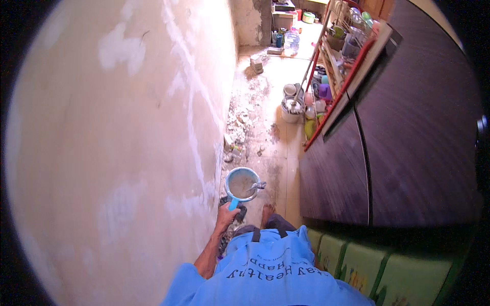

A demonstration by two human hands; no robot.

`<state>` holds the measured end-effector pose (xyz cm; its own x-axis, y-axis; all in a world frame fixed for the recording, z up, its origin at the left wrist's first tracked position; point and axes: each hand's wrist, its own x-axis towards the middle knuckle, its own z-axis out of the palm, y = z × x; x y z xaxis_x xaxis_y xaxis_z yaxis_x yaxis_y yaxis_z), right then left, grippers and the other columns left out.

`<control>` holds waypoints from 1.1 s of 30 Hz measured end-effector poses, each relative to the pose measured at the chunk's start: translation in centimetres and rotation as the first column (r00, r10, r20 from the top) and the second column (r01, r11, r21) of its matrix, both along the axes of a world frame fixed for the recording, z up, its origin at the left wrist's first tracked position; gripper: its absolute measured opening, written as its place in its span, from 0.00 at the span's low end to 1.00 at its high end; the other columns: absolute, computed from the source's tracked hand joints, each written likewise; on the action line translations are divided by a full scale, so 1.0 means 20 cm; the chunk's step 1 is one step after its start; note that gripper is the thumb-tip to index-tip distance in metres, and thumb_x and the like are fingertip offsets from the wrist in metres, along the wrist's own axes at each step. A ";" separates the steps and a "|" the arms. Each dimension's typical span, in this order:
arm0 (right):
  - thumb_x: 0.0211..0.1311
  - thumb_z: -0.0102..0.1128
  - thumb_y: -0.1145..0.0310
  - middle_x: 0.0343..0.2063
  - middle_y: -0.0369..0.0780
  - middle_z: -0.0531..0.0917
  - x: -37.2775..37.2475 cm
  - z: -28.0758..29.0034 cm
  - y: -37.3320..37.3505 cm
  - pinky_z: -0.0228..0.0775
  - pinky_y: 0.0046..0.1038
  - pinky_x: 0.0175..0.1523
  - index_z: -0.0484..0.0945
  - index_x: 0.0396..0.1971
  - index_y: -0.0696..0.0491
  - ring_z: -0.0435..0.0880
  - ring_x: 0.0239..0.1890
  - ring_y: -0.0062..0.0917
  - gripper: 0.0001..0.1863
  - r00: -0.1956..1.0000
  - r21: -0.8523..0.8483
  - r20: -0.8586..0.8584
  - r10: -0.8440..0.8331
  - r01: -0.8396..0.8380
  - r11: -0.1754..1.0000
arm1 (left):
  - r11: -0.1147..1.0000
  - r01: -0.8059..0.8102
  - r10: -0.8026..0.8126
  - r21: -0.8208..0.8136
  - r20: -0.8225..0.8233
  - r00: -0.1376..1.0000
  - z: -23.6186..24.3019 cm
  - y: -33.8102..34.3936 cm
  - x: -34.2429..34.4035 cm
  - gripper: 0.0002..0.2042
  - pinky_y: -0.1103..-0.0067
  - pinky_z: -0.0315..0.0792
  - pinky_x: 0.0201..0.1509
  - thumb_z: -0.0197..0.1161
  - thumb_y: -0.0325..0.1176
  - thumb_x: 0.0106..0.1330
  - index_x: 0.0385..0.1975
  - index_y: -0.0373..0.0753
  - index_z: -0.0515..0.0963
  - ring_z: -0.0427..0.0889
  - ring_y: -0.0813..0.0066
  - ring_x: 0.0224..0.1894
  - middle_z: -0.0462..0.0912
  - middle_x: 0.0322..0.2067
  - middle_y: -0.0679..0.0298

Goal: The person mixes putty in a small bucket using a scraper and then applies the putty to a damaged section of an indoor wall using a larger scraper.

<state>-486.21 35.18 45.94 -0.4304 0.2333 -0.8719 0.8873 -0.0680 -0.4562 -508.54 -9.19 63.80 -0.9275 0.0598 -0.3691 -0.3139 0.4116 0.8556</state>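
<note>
My left hand [225, 216] is closed around the handle of a light-blue water dipper [227, 190], held out in front of me over the floor. Inside the dipper sits a greyish-beige wet mix [241, 184]. A grey-smeared tool [260, 185] leans in it, its end sticking out over the right rim; its exact kind is unclear. My right hand does not show; my blue shirt covers that side. To the left rises a beige wall [138, 137] with whitish patches and a long pale streak, close beside the dipper.
White crumbs and debris [240, 120] litter the floor along the wall. A whitish bucket [291, 113] with a stick stands ahead, beside a crowded rack [326, 86]. Dark cabinet panels [408, 137] and a green cushioned seat [365, 262] bound my right. A water jug [291, 43] stands far ahead.
</note>
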 end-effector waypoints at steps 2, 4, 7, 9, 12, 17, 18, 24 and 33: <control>0.65 0.53 0.52 0.28 0.35 0.80 -0.45 0.04 0.03 0.74 0.36 0.31 0.77 0.33 0.53 0.81 0.31 0.28 0.17 0.998 0.004 -0.042 0.050 -0.050 0.999 | 0.997 -0.077 0.076 0.000 0.039 0.996 0.02 -0.02 -0.25 0.11 0.75 0.70 0.30 0.67 0.36 0.53 0.28 0.33 0.79 0.76 0.77 0.23 0.79 0.21 0.64; 0.65 0.53 0.52 0.27 0.34 0.79 -1.00 0.13 0.24 0.74 0.36 0.31 0.77 0.32 0.53 0.81 0.32 0.27 0.18 0.980 0.055 -0.200 0.012 -0.001 0.998 | 0.996 -0.066 0.062 0.065 0.057 0.996 0.12 0.11 -0.63 0.11 0.75 0.70 0.28 0.67 0.35 0.53 0.29 0.33 0.79 0.76 0.78 0.22 0.79 0.20 0.64; 0.67 0.50 0.53 0.29 0.35 0.80 -1.98 0.43 0.06 0.73 0.31 0.30 0.78 0.38 0.53 0.80 0.31 0.24 0.18 0.910 0.186 -0.410 0.066 0.012 0.983 | 0.993 -0.106 0.105 0.045 0.020 0.994 0.14 -0.02 -1.08 0.10 0.77 0.69 0.26 0.66 0.35 0.54 0.29 0.34 0.79 0.75 0.79 0.21 0.78 0.19 0.65; 0.68 0.48 0.54 0.31 0.35 0.81 -2.48 0.59 0.07 0.73 0.28 0.29 0.78 0.44 0.52 0.80 0.30 0.22 0.18 0.869 0.196 -0.480 0.117 -0.024 0.980 | 0.990 -0.126 0.122 0.061 0.056 0.991 0.15 0.01 -1.43 0.10 0.77 0.68 0.25 0.66 0.34 0.54 0.29 0.34 0.78 0.75 0.79 0.20 0.77 0.18 0.66; 0.69 0.47 0.56 0.31 0.36 0.81 -2.93 0.45 0.12 0.72 0.27 0.28 0.78 0.44 0.52 0.79 0.29 0.21 0.17 0.810 0.253 -0.538 0.232 -0.107 0.961 | 0.992 -0.126 0.126 -0.007 0.098 0.987 0.07 0.04 -1.93 0.09 0.77 0.68 0.24 0.65 0.33 0.53 0.28 0.34 0.77 0.74 0.80 0.20 0.76 0.18 0.66; 0.68 0.46 0.53 0.41 0.42 0.85 -2.86 -0.11 0.59 0.74 0.34 0.47 0.80 0.45 0.53 0.83 0.43 0.35 0.21 0.633 0.620 -0.028 0.774 -0.596 0.510 | 0.990 -0.090 0.085 0.107 0.053 0.995 0.05 0.35 -2.73 0.10 0.80 0.63 0.20 0.66 0.34 0.54 0.31 0.35 0.80 0.69 0.84 0.16 0.74 0.16 0.70; 0.68 0.46 0.54 0.41 0.42 0.85 -2.86 -0.17 0.54 0.73 0.34 0.47 0.80 0.46 0.53 0.83 0.43 0.35 0.21 0.702 0.516 -0.043 0.711 -0.593 0.618 | 0.994 -0.066 0.062 0.085 0.045 0.997 0.04 0.37 -2.92 0.10 0.81 0.64 0.20 0.66 0.34 0.54 0.31 0.35 0.80 0.69 0.84 0.16 0.74 0.16 0.70; 0.66 0.48 0.56 0.44 0.44 0.84 -3.68 -0.23 0.35 0.72 0.33 0.50 0.79 0.48 0.54 0.82 0.45 0.35 0.20 0.982 0.052 0.076 0.172 -0.176 0.983 | 0.991 -0.127 0.127 0.039 0.012 0.992 -0.05 0.39 -3.90 0.10 0.81 0.64 0.20 0.66 0.34 0.54 0.30 0.34 0.79 0.69 0.83 0.16 0.74 0.17 0.69; 0.64 0.52 0.60 0.48 0.47 0.82 -5.78 -0.30 1.35 0.71 0.32 0.55 0.79 0.52 0.56 0.81 0.48 0.36 0.21 0.581 0.775 -0.207 0.787 -0.393 0.494 | 0.950 -0.224 0.207 0.216 0.099 0.973 -0.18 0.83 -5.54 0.10 0.82 0.63 0.19 0.64 0.32 0.55 0.34 0.35 0.79 0.69 0.84 0.15 0.73 0.17 0.70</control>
